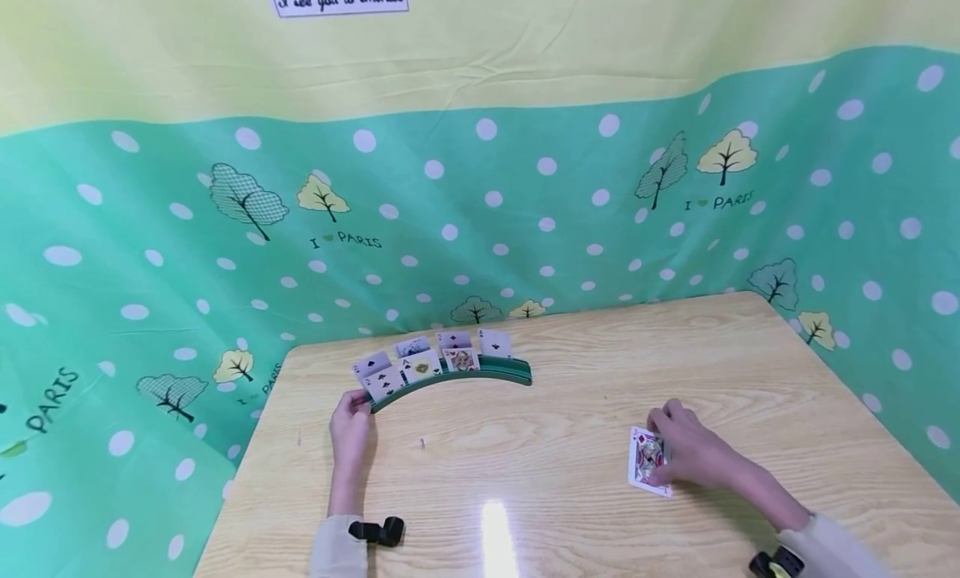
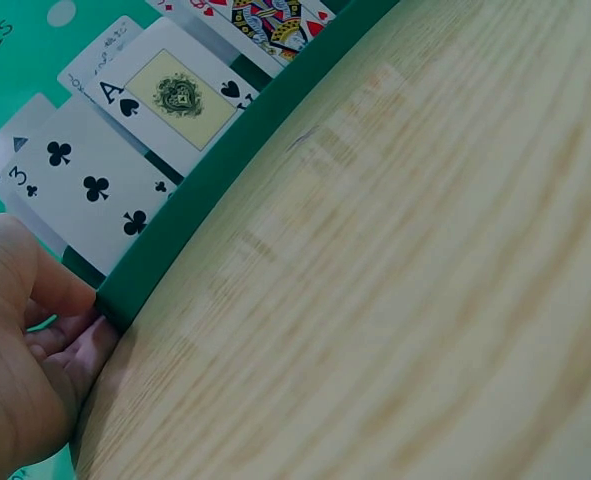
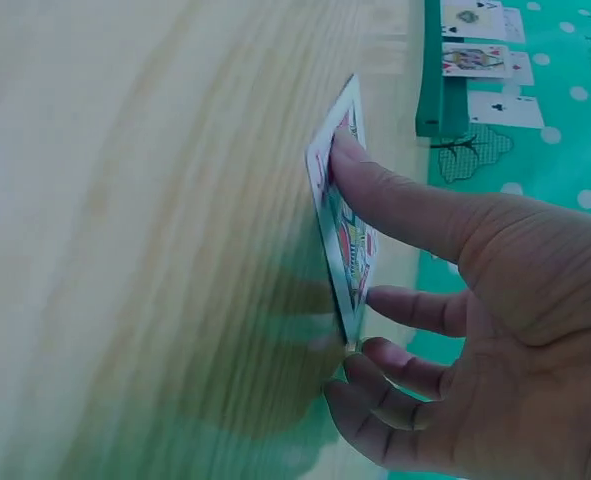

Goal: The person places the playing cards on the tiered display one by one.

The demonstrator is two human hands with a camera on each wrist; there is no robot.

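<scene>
My left hand (image 1: 351,428) grips the left end of a curved green card holder (image 1: 519,370). In the left wrist view, its thumb and fingers close around the tip of the holder (image 2: 205,190). Cards stand in two rows there: a three of clubs (image 2: 95,180), an ace of spades (image 2: 180,95) and a queen (image 2: 280,30) in front, with a two of spades (image 2: 5,145) and others behind. At the right, my right hand (image 1: 693,449) pinches a red-marked face card (image 1: 647,459) between thumb and fingers. The right wrist view shows that card (image 3: 347,225) tilted, nearly edge-on.
A light wooden table (image 1: 525,444) lies under both hands. Behind it hangs a green polka-dot curtain (image 1: 480,203) with printed trees. Black straps with small cameras (image 1: 378,531) sit on both wrists. A bright reflection shows near the table's front.
</scene>
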